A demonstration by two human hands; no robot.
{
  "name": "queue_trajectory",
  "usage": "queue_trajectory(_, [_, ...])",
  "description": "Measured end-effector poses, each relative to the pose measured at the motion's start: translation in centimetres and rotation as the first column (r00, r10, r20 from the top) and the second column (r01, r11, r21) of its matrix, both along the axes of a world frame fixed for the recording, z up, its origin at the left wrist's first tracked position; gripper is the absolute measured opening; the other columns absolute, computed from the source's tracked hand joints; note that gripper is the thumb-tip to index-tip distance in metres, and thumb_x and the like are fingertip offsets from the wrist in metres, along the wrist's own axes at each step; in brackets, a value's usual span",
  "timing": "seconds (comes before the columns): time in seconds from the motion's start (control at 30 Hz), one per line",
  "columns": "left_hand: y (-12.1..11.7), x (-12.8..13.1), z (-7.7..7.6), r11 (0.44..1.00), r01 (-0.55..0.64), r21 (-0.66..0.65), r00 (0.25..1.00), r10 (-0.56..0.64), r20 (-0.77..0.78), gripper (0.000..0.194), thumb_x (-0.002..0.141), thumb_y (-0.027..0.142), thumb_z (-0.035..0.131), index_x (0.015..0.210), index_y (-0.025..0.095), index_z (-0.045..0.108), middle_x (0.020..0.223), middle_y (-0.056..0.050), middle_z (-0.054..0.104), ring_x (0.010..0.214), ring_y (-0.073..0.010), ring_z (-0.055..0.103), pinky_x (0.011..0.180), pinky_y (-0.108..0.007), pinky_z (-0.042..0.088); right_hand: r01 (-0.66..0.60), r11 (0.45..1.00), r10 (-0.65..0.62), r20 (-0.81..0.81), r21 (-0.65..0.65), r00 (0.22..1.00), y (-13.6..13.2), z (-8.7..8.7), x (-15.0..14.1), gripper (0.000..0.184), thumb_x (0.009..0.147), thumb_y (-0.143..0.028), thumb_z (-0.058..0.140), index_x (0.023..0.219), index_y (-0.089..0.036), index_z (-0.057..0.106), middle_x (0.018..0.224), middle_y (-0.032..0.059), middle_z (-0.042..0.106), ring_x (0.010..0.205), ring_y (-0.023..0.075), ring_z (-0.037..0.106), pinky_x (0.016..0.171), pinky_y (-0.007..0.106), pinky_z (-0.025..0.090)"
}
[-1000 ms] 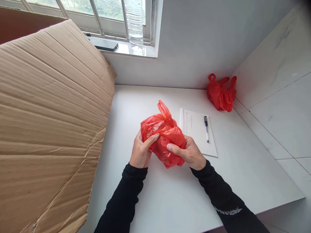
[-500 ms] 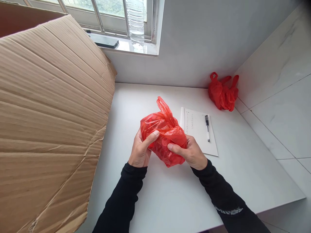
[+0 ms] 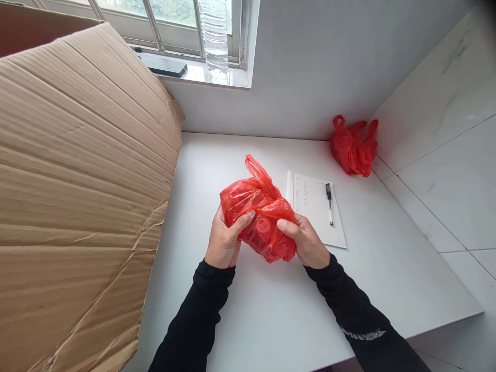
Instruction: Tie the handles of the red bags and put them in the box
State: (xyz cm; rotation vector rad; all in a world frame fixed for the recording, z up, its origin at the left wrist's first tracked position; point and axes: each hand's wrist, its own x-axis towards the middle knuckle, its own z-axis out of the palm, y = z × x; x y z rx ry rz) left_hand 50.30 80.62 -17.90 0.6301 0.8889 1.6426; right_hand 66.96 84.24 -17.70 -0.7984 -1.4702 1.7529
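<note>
Left hand [image 3: 223, 240] and right hand [image 3: 309, 243] on opposite sides of red bag [image 3: 267, 212], fingers gripping it; light, even pressure best suits thin-looking plastic.

Bag [image 3: 263, 206] between box [image 3: 85, 170] and paper [image 3: 315, 212]

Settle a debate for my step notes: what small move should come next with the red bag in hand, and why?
Probably bring the right hand to the gathered neck of the held red bag: a loop sticks up there to grasp, and the left hand supports the other side.
</note>
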Motion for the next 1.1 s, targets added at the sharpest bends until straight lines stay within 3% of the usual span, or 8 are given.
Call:
queue_trajectory(0.13, [0.0,-0.1,-0.1,0.999,-0.051,-0.021,0.999,0.051,0.006,0.050,0.073,0.028,0.085,0.119,0.020,0.065,0.116,-0.011,0.074,0.109,-0.0330,0.069,0.087,-0.041,0.058,-0.106,0.994,0.104,0.061,0.038,0.993,0.1,0.5,0.3,0.052,0.079,-0.035,0.080,0.126,-0.023,0.062,0.096,0.0034,0.069,0.082,0.0204,0.065,0.074,0.036,0.059])
queue_trajectory(0.37, [0.1,0.0,0.0,0.997,-0.049,-0.061,0.998,0.051,0.040,0.050,0.068,0.027,0.086,0.115,0.019,0.068,0.111,-0.011,0.076,0.110,-0.0358,0.069,0.090,-0.045,0.057,-0.028,1.000,0.029,-0.050,0.012,0.998,0.6,0.2,0.7,0.026,0.083,-0.031,0.077,0.106,-0.022,0.070,0.094,0.0033,0.069,0.087,0.0203,0.065,0.079,0.034,0.055])
queue_trajectory(0.47, [-0.1,0.1,0.3,0.996,0.005,-0.084,0.999,0.000,0.052,0.045,0.069,0.024,0.083,0.111,0.020,0.068,0.109,-0.010,0.076,0.110,-0.0364,0.069,0.090,-0.046,0.057,0.007,1.000,-0.006,-0.080,0.012,0.997,0.8,0.0,0.7,0.013,0.085,-0.029,0.075,0.095,-0.021,0.072,0.084,0.0005,0.065,0.079,0.0177,0.061,0.075,0.032,0.052])
queue_trajectory(0.7, [-0.3,0.6,0.6,0.994,0.068,-0.086,0.998,-0.068,0.006,0.056,0.073,0.035,0.083,0.125,0.024,0.065,0.118,-0.012,0.073,0.112,-0.0382,0.068,0.089,-0.048,0.059,0.051,0.999,-0.051,-0.007,-0.007,0.999,1.0,-0.2,1.0,0.009,0.084,-0.027,0.073,0.085,-0.018,0.072,0.074,-0.0009,0.064,0.068,0.0153,0.057,0.065,0.029,0.047])
queue_trajectory(0.9, [0.3,0.8,-0.2,0.992,-0.059,-0.113,0.998,0.056,-0.026,0.056,0.067,0.027,0.089,0.119,0.020,0.068,0.117,-0.012,0.074,0.111,-0.0356,0.069,0.093,-0.047,0.058,0.071,0.994,-0.074,-0.037,-0.082,0.997,1.2,0.3,0.7,0.030,0.085,-0.038,0.074,0.109,-0.021,0.069,0.099,0.0044,0.071,0.092,0.0213,0.067,0.085,0.036,0.055])
queue_trajectory(0.97, [0.3,0.8,-0.4,0.985,-0.130,-0.115,0.991,0.129,-0.020,0.059,0.065,0.026,0.090,0.120,0.022,0.068,0.118,-0.011,0.074,0.112,-0.0350,0.069,0.092,-0.046,0.058,0.162,0.987,-0.162,-0.010,-0.011,0.987,1.1,0.5,0.7,0.042,0.083,-0.038,0.075,0.121,-0.025,0.063,0.108,0.0046,0.068,0.100,0.0216,0.066,0.090,0.038,0.054])
queue_trajectory(1.03, [0.3,0.7,-0.6,0.973,-0.199,-0.119,0.980,0.199,-0.015,0.062,0.065,0.025,0.091,0.122,0.023,0.067,0.119,-0.010,0.073,0.113,-0.0338,0.068,0.092,-0.045,0.059,0.419,0.889,-0.431,0.026,0.184,0.902,0.8,0.6,0.7,0.045,0.078,-0.034,0.078,0.119,-0.027,0.061,0.107,0.0026,0.065,0.101,0.0203,0.063,0.092,0.037,0.052])
queue_trajectory(1.1, [0.4,0.7,-0.6,0.960,-0.254,-0.121,0.967,0.254,-0.015,0.062,0.065,0.023,0.091,0.122,0.024,0.067,0.118,-0.009,0.073,0.113,-0.0320,0.068,0.092,-0.043,0.059,0.607,0.699,-0.660,0.015,0.377,0.751,0.3,0.8,0.6,0.023,0.076,-0.029,0.077,0.096,-0.025,0.066,0.090,-0.0002,0.062,0.087,0.0178,0.060,0.085,0.033,0.051])
